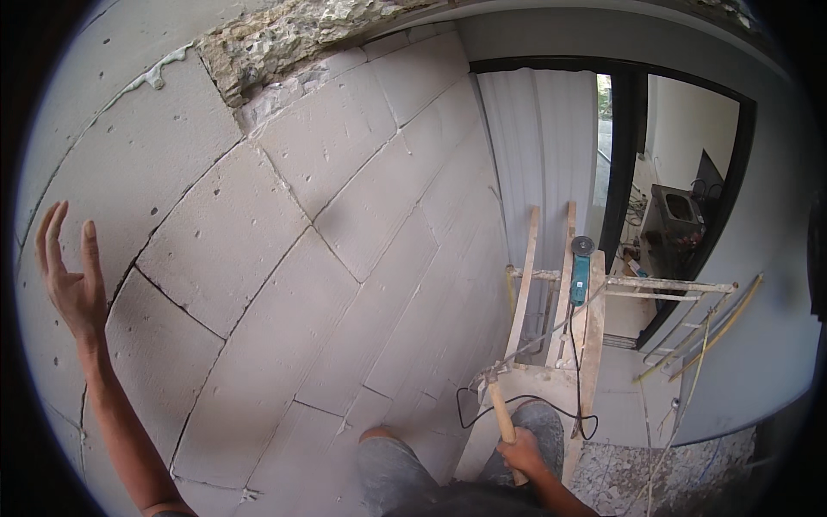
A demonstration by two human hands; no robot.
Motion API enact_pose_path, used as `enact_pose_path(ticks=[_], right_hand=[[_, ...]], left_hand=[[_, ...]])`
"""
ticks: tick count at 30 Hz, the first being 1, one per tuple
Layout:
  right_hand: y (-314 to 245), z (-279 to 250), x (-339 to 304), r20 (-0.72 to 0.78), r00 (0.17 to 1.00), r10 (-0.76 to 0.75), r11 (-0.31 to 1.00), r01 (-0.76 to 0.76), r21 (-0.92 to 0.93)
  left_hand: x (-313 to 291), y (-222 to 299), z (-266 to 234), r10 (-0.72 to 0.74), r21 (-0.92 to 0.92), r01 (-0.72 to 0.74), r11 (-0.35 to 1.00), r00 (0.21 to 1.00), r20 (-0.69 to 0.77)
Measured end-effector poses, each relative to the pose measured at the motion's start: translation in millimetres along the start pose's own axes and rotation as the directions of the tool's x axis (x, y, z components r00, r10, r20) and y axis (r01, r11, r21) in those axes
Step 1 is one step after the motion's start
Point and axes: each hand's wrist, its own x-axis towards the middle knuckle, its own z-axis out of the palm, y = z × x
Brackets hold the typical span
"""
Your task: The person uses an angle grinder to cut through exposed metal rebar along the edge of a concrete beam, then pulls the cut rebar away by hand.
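My left hand (73, 289) is raised at the far left in front of a wall of pale blocks (284, 293). Its fingers are apart and it holds nothing; whether it touches the blocks I cannot tell. Low in the view, my right hand (522, 453) is wrapped round the wooden handle of a hammer (501, 409). The hammer's head points away from me, over the planks by my knees. Beyond it a teal angle grinder (580, 280) lies on the planks, disc end away from me, with a black cable (579, 379) looping back near the hammer.
Wooden planks (593, 340) rest on a scaffold frame (663, 284) right of my legs. Rough broken masonry (293, 47) edges the wall's top. A dark-framed doorway (639, 129) with a pale sheet (543, 138) stands at the back. Rubble (616, 457) covers the floor at lower right.
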Motion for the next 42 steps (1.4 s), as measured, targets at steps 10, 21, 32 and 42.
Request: enact_pose_path(ticks=[10, 21, 32, 42], right_hand=[[18, -14, 36, -0.018, 1.0, -0.023, 0.996, 0.024, 0.089], [120, 42, 106, -0.265, 0.961, -0.083, 0.975, 0.134, 0.18], [98, 14, 94, -0.258, 0.953, -0.16, 0.972, 0.197, 0.125], [117, 23, 127, -0.091, 0.992, 0.092, 0.973, -0.07, 0.22]], left_hand=[[156, 351, 137, 0.224, -0.855, 0.291, 0.43, 0.883, 0.413], [309, 497, 243, -0.123, -0.853, 0.451, 0.264, 0.893, 0.434], [323, 495, 263, -0.257, -0.796, 0.578, 0.18, 0.809, 0.529], [270, 516, 183, 0.129, -0.943, 0.31, 0.122, 0.937, 0.324]])
